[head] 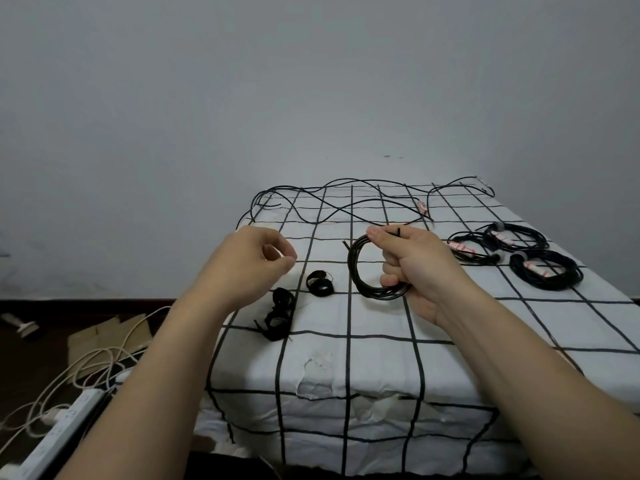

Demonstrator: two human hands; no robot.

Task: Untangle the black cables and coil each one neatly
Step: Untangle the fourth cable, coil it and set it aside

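Coiling looks finished: the right hand [412, 268] grips the coil [379, 293]. The left hand [249, 258], left of it, curls; whether it pinches anything is unclear. Next, likely fetching a strap [319, 283] just left of the coil.

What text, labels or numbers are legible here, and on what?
No text can be read.
White tag on the loose cable: red marks, too blurred.
Red-and-white tag on the rear coiled cable: too blurred.
Red-and-white tag on the front coiled cable: too blurred.
Coil gripped by the right hand: no label visible.
Power strip on the floor: nothing legible.
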